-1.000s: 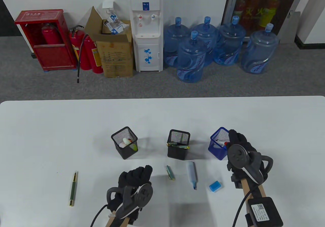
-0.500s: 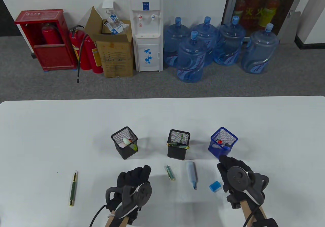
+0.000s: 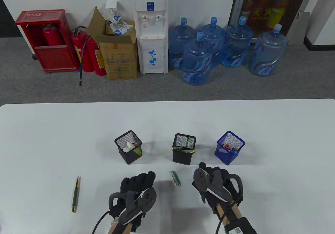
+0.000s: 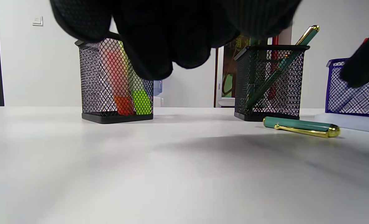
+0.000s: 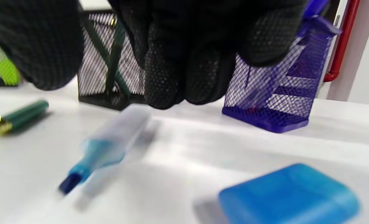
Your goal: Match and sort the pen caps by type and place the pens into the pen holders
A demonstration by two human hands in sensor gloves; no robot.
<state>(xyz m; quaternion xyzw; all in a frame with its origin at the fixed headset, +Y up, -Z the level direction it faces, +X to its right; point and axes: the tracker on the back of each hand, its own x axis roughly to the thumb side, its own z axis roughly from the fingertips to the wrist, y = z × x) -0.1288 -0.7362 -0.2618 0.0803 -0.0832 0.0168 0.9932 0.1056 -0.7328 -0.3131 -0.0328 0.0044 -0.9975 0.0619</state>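
Black wire-mesh holder [image 4: 116, 79], glossy cap [image 4: 301, 127]

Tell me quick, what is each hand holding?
Left hand: nothing, loosely curled, resting on the table.
Right hand: nothing yet, hovering over the blue highlighter.

Table view high, looking down over the counter [image 3: 52, 129] toward the far wall; both wrist views skim low, close, facing the far edge; all share the middle black holder [image 3: 183, 152] [image 4: 270, 82] [image 5: 105, 62].
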